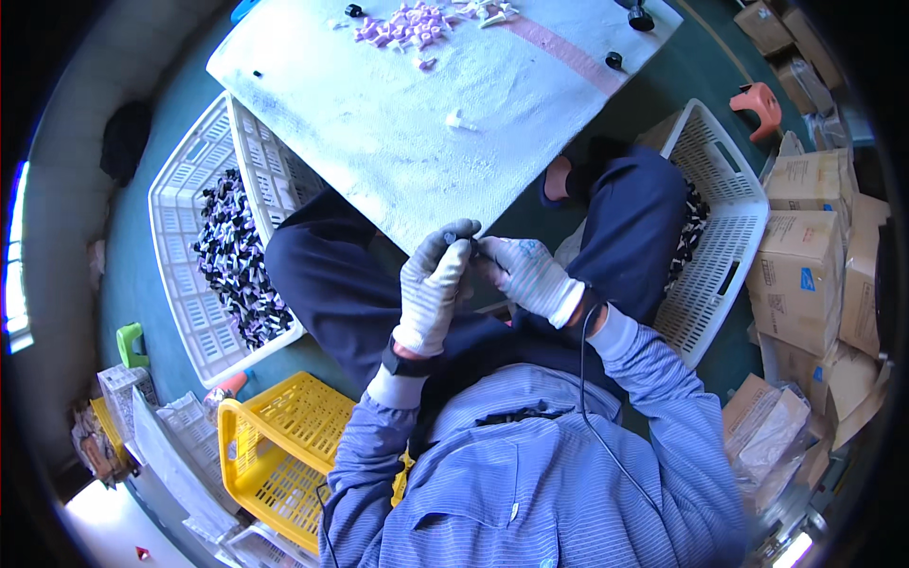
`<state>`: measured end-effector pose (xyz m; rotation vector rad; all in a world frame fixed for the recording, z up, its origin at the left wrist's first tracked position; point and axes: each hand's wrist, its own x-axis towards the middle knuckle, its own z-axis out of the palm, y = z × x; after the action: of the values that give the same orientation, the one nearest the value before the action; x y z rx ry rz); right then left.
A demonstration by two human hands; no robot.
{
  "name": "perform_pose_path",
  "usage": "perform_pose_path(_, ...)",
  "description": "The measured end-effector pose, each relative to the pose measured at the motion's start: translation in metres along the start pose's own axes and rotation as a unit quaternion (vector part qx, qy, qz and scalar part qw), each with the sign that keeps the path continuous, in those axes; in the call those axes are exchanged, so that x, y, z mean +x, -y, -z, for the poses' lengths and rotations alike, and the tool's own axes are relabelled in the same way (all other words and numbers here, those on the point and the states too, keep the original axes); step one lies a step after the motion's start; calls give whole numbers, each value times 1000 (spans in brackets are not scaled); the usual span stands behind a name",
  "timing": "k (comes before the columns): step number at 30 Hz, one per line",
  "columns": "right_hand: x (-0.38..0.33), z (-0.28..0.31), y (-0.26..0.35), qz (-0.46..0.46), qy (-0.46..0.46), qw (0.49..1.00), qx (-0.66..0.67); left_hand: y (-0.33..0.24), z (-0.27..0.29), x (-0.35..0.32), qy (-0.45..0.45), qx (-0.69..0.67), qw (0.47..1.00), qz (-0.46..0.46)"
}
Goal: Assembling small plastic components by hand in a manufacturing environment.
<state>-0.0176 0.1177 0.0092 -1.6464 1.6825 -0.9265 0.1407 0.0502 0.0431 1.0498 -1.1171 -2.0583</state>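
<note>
Both my hands wear pale gloves and meet above my lap, just off the near corner of the white-covered table [398,170]. Between the fingertips is a small black part [475,243], mostly hidden by the gloves. My left hand [434,284] pinches it from the left with thumb and fingers closed. From the other side my right hand [532,275] closes on it too, fingertips almost touching the left ones. On the table ahead lies a single small white piece [460,120]. Farther off is a loose heap of small lilac pieces [407,26], with white pieces [488,9] beside it.
A white crate [189,284] at my left holds many black and lilac pieces. Another white crate [720,256] with black pieces stands at my right. Yellow baskets [284,426] sit behind on the left. Cardboard boxes [795,256] pile up at the right, near an orange stool [757,106].
</note>
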Motion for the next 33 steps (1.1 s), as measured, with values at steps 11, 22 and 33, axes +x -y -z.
perform_pose_path(11,42,-7,-53,-55,-24,998,-23,45,0,67,-1,112,987,-114)
perform_pose_path(22,44,-17,-60,-78,-63,992,-71,56,9,81,15,147,975,-165)
perform_pose_path(33,37,-10,-56,-95,-63,993,-8,56,7,84,20,183,968,-170)
